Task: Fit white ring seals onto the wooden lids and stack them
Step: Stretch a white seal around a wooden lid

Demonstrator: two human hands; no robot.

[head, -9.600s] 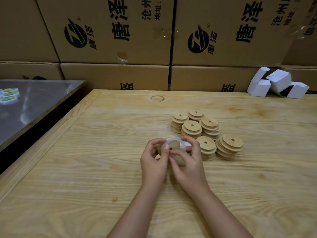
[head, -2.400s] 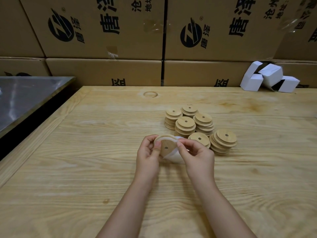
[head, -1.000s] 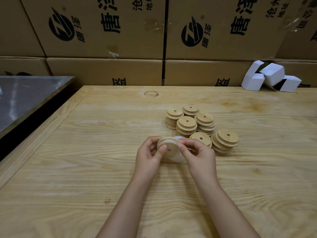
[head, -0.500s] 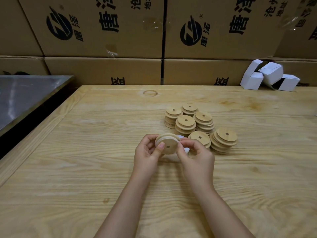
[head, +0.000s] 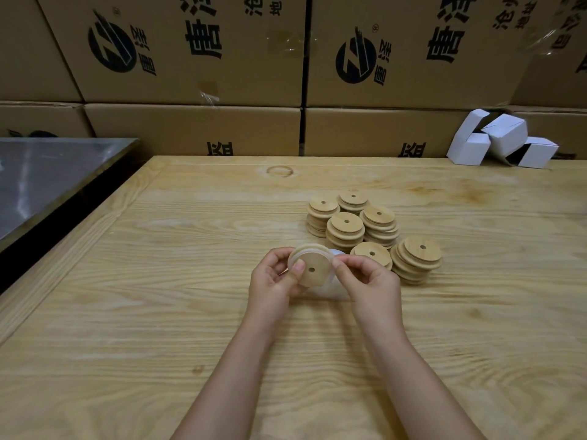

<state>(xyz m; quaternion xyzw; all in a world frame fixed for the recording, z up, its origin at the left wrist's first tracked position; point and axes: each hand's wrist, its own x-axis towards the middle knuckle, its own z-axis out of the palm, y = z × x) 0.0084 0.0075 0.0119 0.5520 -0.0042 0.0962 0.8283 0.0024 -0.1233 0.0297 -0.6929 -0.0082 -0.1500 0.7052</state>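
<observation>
little has shifted in half a second: your left hand still grips the wooden lid above the table, thumb on its drilled face, while your right hand pinches the white ring seal at its right rim, near the lid stacks.

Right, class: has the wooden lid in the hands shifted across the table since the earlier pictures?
No. The wooden lid stays just left of the nearest lid stack, as before.

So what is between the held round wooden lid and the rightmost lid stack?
Another stack of round wooden lids, partly behind the right hand; head view.
</observation>
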